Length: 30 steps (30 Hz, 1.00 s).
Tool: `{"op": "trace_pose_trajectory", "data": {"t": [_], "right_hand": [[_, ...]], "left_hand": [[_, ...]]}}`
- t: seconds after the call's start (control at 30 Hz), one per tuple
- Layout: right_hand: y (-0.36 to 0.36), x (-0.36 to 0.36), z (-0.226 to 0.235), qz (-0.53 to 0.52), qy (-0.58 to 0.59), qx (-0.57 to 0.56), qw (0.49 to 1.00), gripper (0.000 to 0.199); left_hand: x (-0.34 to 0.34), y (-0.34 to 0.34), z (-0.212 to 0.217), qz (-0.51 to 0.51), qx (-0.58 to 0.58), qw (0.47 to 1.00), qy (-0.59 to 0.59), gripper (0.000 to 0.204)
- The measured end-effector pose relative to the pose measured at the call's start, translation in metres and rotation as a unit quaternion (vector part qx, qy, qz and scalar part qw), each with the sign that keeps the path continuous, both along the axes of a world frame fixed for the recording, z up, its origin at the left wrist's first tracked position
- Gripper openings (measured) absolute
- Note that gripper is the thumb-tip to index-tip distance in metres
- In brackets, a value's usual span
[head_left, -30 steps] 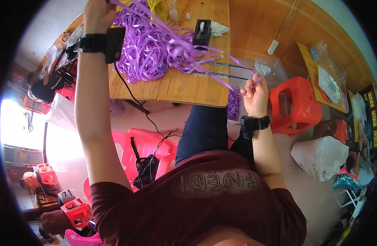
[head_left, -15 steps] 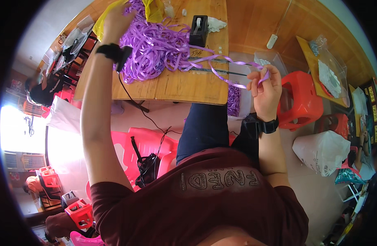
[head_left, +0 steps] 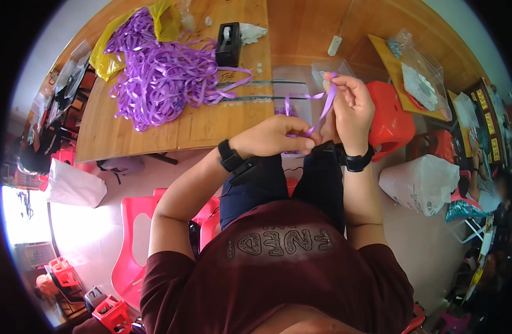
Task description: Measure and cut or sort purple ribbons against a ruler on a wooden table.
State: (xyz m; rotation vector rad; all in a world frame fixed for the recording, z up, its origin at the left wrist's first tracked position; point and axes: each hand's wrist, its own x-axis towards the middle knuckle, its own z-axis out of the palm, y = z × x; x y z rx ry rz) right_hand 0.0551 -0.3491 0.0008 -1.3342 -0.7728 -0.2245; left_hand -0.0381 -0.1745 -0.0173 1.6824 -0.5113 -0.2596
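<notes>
Closest in, both hands met over the lap, above the dark trousers. The left hand (head_left: 275, 136) was curled with its fingertips pinched on a narrow purple plastic ribbon strip (head_left: 325, 107), low on its length. The right hand (head_left: 352, 106) was raised just beside it, fingers closed on the upper part of the same strip, which ran taut between the two and looped past the right fingertips. Judging by that, one strip was being worked and was not yet finished; whether a knot or fold was already in it could not be told.

Farther off, on the wooden counter (head_left: 211, 125), a big loose heap of purple ribbons (head_left: 155, 80) lay well apart from the hands, so most of the work seemingly remained. A yellow plastic bag (head_left: 114, 47) lay at the heap's far edge, and a black tape dispenser (head_left: 228, 43) stood beside it.
</notes>
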Motion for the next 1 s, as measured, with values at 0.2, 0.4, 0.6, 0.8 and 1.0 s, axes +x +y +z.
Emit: {"op": "trace_pose_trajectory", "data": {"t": [0.2,0.4,0.6,0.8,1.0], "right_hand": [[-0.057,0.047,-0.024,-0.165,0.083,-0.065,0.981,0.017],[-0.056,0.029,-0.044,-0.103,0.004,-0.252,0.962,0.040],[-0.026,-0.008,-0.043,0.087,0.180,-0.239,0.950,0.031],[-0.027,0.020,-0.080,0.016,0.131,-0.251,0.959,0.018],[-0.017,0.050,-0.080,-0.051,0.067,-0.277,0.957,0.019]], "left_hand": [[0.000,0.006,0.015,0.100,-0.025,0.983,0.149,0.023],[0.026,0.007,-0.016,0.112,-0.019,0.991,0.074,0.027],[0.044,-0.001,-0.019,0.116,-0.075,0.977,0.160,0.027],[0.063,0.002,-0.031,0.096,0.009,0.987,0.128,0.025],[0.069,0.016,-0.021,0.158,0.110,0.981,0.026,0.028]]}}
